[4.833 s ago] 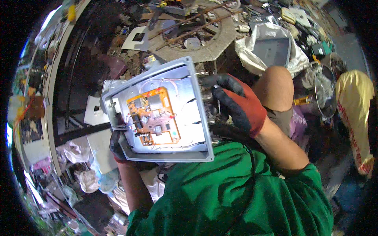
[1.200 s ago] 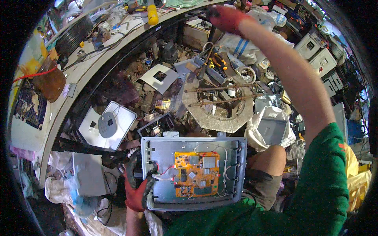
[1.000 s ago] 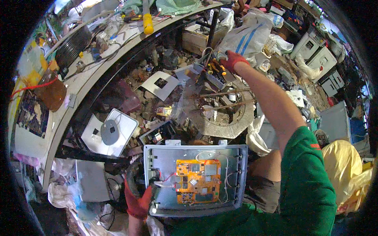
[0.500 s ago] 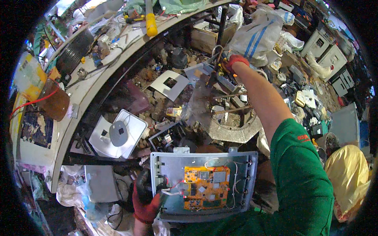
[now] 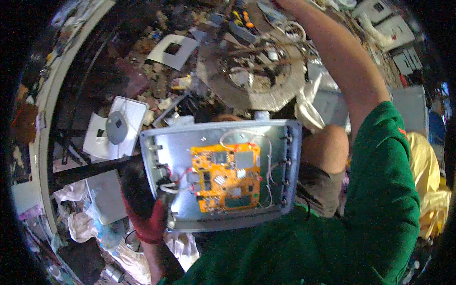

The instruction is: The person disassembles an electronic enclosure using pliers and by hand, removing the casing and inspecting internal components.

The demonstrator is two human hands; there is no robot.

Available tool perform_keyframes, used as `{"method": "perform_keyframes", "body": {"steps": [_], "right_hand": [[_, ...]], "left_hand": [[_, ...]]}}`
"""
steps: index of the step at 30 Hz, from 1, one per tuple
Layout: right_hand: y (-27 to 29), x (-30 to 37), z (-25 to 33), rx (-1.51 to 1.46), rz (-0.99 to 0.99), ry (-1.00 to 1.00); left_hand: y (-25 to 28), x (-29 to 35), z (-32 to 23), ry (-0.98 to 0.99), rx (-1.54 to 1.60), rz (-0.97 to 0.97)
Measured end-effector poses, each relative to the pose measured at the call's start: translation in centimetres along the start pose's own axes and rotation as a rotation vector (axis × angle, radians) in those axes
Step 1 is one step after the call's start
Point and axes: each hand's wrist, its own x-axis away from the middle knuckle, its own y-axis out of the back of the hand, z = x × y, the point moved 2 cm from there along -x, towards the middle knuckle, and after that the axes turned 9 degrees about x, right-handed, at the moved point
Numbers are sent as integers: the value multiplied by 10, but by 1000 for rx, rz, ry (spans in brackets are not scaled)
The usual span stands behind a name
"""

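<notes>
My left hand [image 5: 141, 199], in a black and red glove, grips the left side of a grey open casing [image 5: 164, 137]. The casing is tilted toward me at my lap. Inside it sits an orange circuit board [image 5: 225, 178] with chips and silver heat sinks. Thin white wires [image 5: 270, 166] run round the board's right side, and red and white leads join it on the left. My right arm reaches far forward. Only a bit of my right hand's red glove [image 5: 281, 3] shows at the top edge, and its fingers are out of the picture. Orange-handled tools [image 5: 247, 20] lie near that hand.
Beyond the casing stands a round concrete ring [image 5: 266, 100] with scrap inside. White plastic covers [image 5: 116, 128] and a square-holed white panel [image 5: 173, 51] lie on rubble to the left. A long bench edge [image 5: 57, 85] runs along the left. A yellow sack [image 5: 430, 185] stands right.
The view has tipped downward, so the ring and scrap sit higher in the picture. The casing has risen and tilted in my left hand. My right hand has slipped mostly past the top edge.
</notes>
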Motion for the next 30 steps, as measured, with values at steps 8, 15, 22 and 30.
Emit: {"method": "perform_keyframes", "body": {"steps": [8, 15, 22, 30], "right_hand": [[138, 247, -100, -636, -181, -111], [171, 486, -91, -1804, -207, -958], [198, 576, -95, -1700, -132, -923], [214, 589, -67, -1067, -32, -640]], "left_hand": [[-40, -34, -11, 166, 5, 37], [-46, -72, 14, 339, 30, 316], [-58, -120, 8, 260, 69, 525], [-174, -96, -87, -305, -363, 627]]}}
